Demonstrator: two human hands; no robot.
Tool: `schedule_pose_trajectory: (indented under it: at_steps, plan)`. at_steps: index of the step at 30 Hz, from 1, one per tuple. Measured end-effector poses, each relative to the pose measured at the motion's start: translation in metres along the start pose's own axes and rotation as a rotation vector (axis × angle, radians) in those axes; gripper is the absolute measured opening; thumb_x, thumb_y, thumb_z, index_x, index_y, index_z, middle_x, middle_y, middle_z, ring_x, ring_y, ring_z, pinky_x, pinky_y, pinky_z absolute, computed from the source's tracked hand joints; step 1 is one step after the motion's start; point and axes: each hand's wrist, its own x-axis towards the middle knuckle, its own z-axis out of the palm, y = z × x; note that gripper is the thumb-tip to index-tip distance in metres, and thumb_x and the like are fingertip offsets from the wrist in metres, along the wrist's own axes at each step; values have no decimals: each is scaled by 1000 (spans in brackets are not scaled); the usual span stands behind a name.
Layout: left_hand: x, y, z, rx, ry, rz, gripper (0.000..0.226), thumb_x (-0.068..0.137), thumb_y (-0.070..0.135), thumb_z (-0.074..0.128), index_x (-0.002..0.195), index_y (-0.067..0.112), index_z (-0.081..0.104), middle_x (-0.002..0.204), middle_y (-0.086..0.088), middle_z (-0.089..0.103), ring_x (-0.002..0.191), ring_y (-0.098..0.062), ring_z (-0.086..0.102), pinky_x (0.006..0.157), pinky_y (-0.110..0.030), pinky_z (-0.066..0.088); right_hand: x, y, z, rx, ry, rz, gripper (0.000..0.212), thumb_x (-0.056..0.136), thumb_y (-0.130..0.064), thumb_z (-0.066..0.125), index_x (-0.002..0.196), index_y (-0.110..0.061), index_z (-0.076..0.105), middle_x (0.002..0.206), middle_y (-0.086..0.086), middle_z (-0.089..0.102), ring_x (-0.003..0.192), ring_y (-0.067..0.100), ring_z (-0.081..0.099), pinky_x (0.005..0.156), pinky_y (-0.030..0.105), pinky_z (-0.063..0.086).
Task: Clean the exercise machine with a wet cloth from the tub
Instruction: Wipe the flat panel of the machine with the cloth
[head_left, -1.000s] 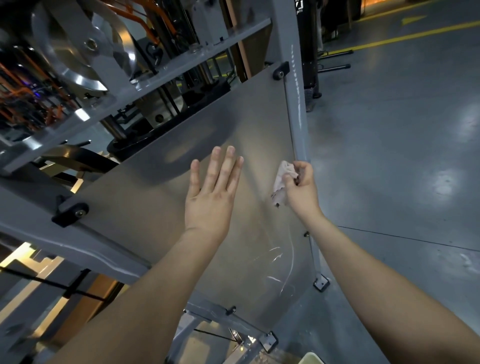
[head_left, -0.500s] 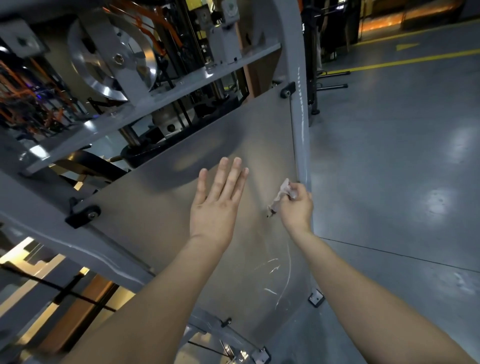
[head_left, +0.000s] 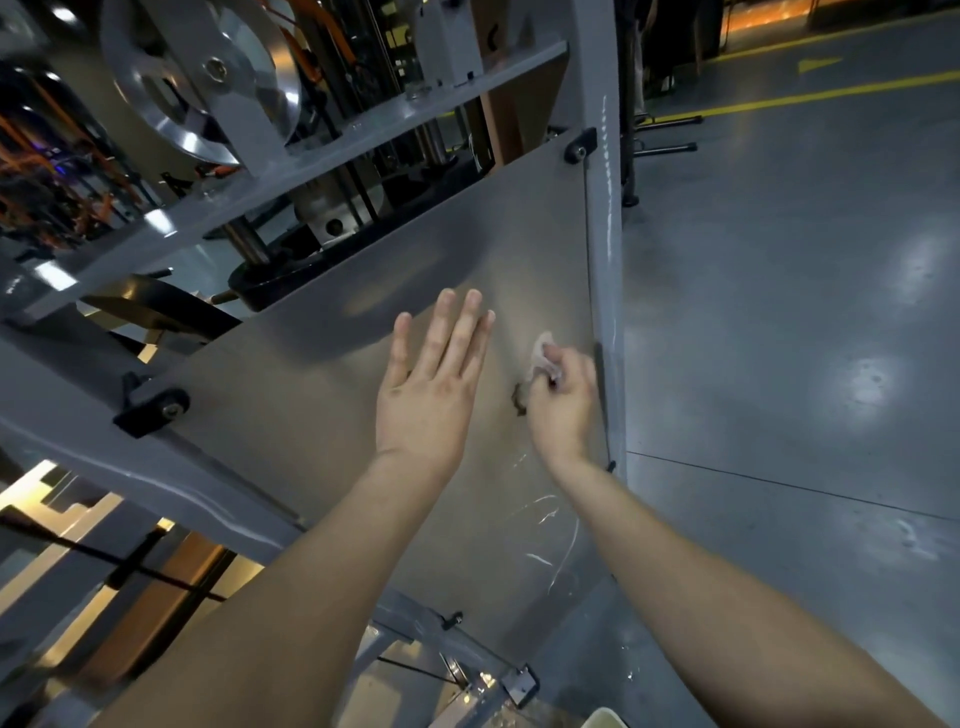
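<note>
A small pale crumpled cloth is gripped in the right hand, whose fingers are curled round it, and it is pressed against the smooth grey translucent guard panel of the exercise machine, close to the panel's right edge and about halfway up it. Just beside that hand the grey painted steel upright post is seen, to which the panel's right edge is fixed. The left hand is spread flat, with fingers straight and nothing held, near the middle of the panel; whether the palm actually touches the surface cannot be told.

Pale wet streaks are visible toward the lower right corner of the panel, so that part is judged to have been wiped already. No such marks can be made out over the upper and left parts of the panel, nor on the round polished silver pulley wheel above it, and these are judged to be left to do. Only a pale rounded rim is shown at the bottom edge of the view; it may belong to the tub, but this cannot be confirmed. The task is therefore judged to be under way and well short of finished.
</note>
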Motion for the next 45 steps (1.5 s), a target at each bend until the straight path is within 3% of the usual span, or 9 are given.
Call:
schedule_pose_trajectory:
  at_steps: [4,11,16,21,24,29,36,41,45]
  plan:
    - [0,0,2,18,23,1,105,99,30,58,156,10,-28,164,-10,-35,143,-33,-42,116,-61,-22,-17,7,-19,-52,-234,-308,34,80,20,53,96,-2,72,101,2,56,93,-16,57,86,7,43]
    - [-10,5,-4,21,80,19,86,99,15,39,157,3,-23,167,-13,-26,154,-30,-24,119,-58,-20,33,-28,-19,44,11,-105,28,86,10,50,97,-7,69,114,9,57,98,10,62,81,11,46]
    - [-33,4,11,27,115,17,79,97,18,29,159,2,-17,169,-15,-19,156,-30,-15,123,-54,-12,-22,8,-19,-87,-363,-421,29,83,17,57,94,-4,73,107,10,57,95,-5,60,90,13,46]
    - [-37,4,14,-17,130,1,80,97,14,33,160,2,-15,169,-13,-17,157,-28,-14,122,-52,-15,27,-18,-27,32,-61,-176,24,87,10,50,94,-3,69,112,7,51,76,-9,61,70,16,52]
    - [-43,6,17,-20,109,-10,78,97,13,29,158,0,-17,168,-14,-21,156,-30,-18,122,-52,-16,17,-22,-11,1,16,-217,19,84,4,57,95,-6,68,114,8,53,90,-10,57,84,19,51]
    - [-47,6,26,-40,146,-31,76,97,13,28,159,-2,-14,168,-15,-20,154,-31,-20,123,-51,-14,-39,21,-11,-108,-410,-537,26,87,-4,58,109,-11,70,113,8,54,98,23,65,89,37,57]
    - [-48,6,26,-48,107,-26,80,97,11,31,156,-3,-21,164,-15,-31,149,-30,-32,121,-51,-20,15,-18,-6,24,64,-174,27,83,8,53,96,-6,72,109,3,52,93,-10,57,85,25,51]
    - [-48,2,31,-40,156,-13,77,100,14,34,159,-1,-12,170,-13,-16,154,-28,-20,124,-49,-13,-34,9,-5,-106,-348,-580,25,85,9,58,102,-3,73,109,10,54,95,14,62,85,32,56]
    - [-51,1,29,-34,116,-1,79,100,12,34,157,-2,-19,167,-14,-26,153,-29,-25,123,-49,-17,-2,-9,-12,-47,-124,-257,22,81,5,57,91,-7,72,110,4,51,94,4,59,80,39,57]
